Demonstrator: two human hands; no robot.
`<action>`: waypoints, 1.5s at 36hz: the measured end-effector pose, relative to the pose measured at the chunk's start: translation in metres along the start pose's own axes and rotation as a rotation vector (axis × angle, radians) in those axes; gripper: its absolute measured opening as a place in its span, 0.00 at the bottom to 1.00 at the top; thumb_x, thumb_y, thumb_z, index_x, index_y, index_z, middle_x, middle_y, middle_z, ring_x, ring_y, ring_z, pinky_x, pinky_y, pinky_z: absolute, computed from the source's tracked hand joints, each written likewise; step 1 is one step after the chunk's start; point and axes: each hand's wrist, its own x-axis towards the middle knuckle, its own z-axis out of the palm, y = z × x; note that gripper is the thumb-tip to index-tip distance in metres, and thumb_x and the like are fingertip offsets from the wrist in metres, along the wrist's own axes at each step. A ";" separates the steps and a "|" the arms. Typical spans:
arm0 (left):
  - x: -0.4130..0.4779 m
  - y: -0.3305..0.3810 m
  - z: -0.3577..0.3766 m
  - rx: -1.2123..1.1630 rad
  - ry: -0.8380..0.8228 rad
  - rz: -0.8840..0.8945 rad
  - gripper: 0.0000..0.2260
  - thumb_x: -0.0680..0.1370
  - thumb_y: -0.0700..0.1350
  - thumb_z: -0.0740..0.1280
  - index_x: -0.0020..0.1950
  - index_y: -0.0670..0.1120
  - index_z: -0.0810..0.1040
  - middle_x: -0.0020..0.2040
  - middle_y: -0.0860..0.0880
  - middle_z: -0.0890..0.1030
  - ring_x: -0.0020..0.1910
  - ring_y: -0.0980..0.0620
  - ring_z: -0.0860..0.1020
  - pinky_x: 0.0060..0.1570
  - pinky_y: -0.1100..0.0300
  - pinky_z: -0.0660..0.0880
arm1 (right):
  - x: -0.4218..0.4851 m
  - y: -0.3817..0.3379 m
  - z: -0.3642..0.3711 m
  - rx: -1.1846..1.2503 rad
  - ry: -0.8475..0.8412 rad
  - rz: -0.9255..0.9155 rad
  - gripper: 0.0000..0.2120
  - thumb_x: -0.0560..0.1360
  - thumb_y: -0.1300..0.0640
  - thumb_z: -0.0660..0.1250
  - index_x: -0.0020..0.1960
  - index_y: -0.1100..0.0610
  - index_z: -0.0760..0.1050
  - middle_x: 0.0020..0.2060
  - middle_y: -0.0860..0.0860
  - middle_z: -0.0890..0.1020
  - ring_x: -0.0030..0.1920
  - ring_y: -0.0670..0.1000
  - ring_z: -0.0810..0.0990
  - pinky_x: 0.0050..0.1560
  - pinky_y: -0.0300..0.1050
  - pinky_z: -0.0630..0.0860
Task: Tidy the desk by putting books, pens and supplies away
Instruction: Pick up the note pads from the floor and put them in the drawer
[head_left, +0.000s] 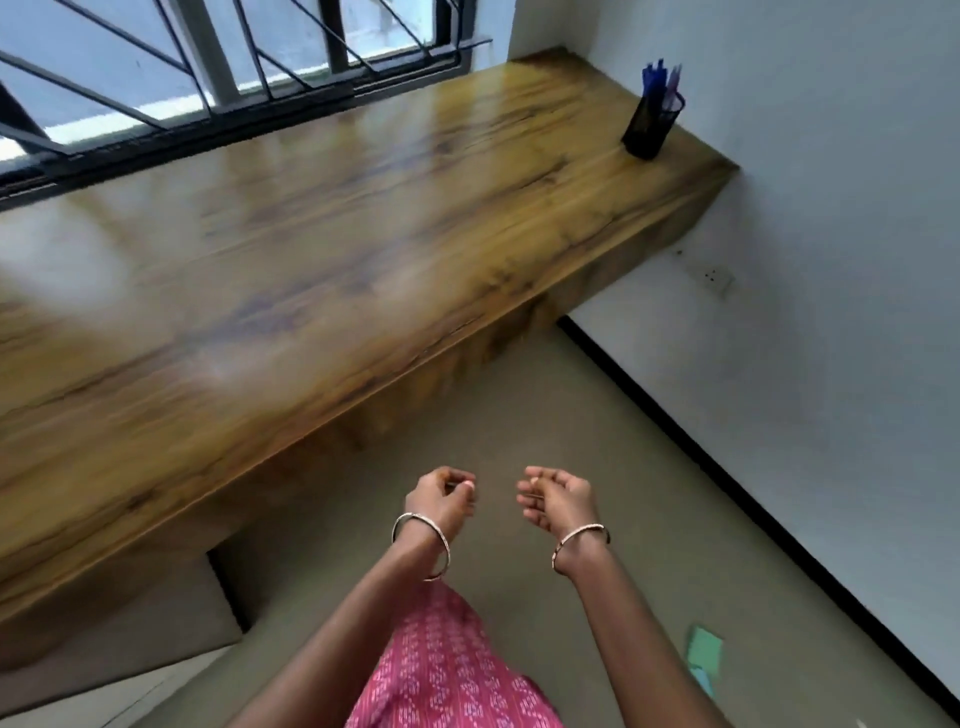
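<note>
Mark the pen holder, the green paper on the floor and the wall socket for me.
pen holder (650, 124): head view, middle of its black mesh wall.
green paper (705, 650): head view, centre of the sheet.
wall socket (719, 275): head view, its faceplate.

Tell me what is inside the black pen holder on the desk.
Several blue pens and a paler, purplish pen stand in the pen holder, tops above its rim. Their lower parts and the bottom are hidden by its dark wall.

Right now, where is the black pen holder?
In the head view the black pen holder stands upright at the right end of the wooden desk, close to the white wall, with blue pens in it.
</note>
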 end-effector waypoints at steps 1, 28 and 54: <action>-0.003 -0.002 0.011 0.023 -0.027 0.005 0.07 0.78 0.38 0.63 0.43 0.47 0.79 0.35 0.49 0.81 0.31 0.51 0.78 0.31 0.64 0.68 | -0.003 0.004 -0.014 0.013 0.023 -0.008 0.09 0.77 0.70 0.58 0.50 0.63 0.76 0.33 0.55 0.80 0.27 0.46 0.76 0.25 0.35 0.70; -0.202 -0.113 0.311 0.348 -0.604 -0.023 0.09 0.80 0.34 0.58 0.44 0.45 0.73 0.35 0.47 0.75 0.21 0.59 0.74 0.22 0.70 0.64 | -0.152 0.219 -0.395 0.477 0.587 0.098 0.07 0.76 0.70 0.61 0.47 0.62 0.77 0.33 0.57 0.79 0.29 0.51 0.77 0.28 0.38 0.72; -0.034 -0.246 0.601 0.920 -0.527 -0.038 0.07 0.74 0.42 0.66 0.38 0.50 0.80 0.39 0.44 0.84 0.34 0.46 0.81 0.36 0.59 0.77 | 0.050 0.346 -0.622 0.551 0.717 0.425 0.08 0.75 0.67 0.62 0.46 0.60 0.80 0.34 0.57 0.82 0.33 0.54 0.80 0.35 0.42 0.76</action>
